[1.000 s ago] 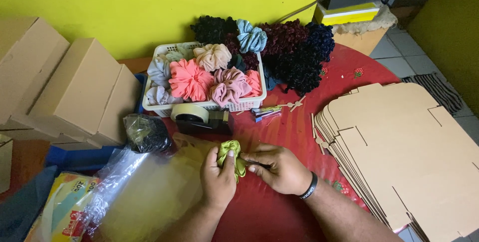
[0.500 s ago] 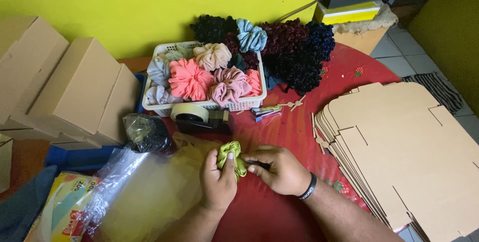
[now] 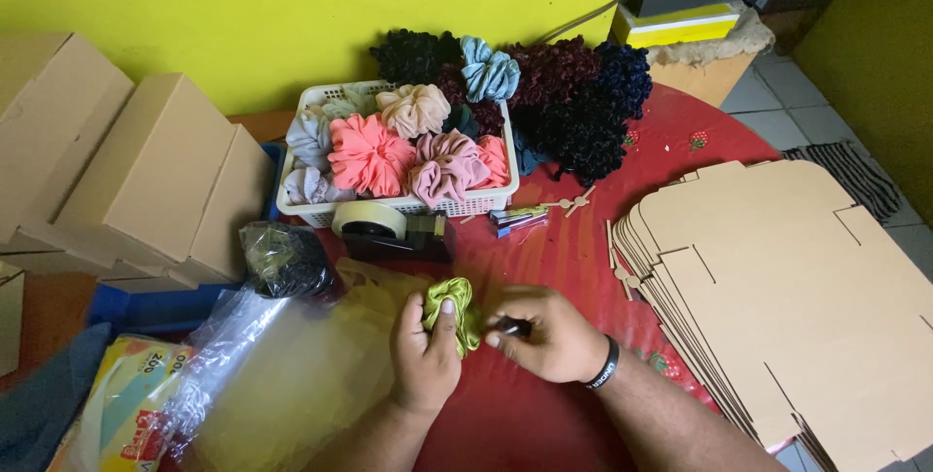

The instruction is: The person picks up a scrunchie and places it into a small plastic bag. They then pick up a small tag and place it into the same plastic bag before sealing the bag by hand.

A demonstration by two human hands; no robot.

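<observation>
My left hand grips a green scrunchie low over the red table, thumb pressed on the fabric. Right beside it, my right hand pinches a small dark object between thumb and fingers, its tip close to the scrunchie. What the dark object is cannot be made out. A black band sits on the right wrist.
A white basket of coloured scrunchies stands behind, with dark scrunchies piled to its right. A tape dispenser sits in front. Flat cardboard cut-outs are stacked at right, folded boxes at left, clear plastic bags near my left hand.
Both hands stay in nearly the same spot. The green scrunchie has turned slightly in my left hand, and my right fingers have shifted a little on the dark object.
</observation>
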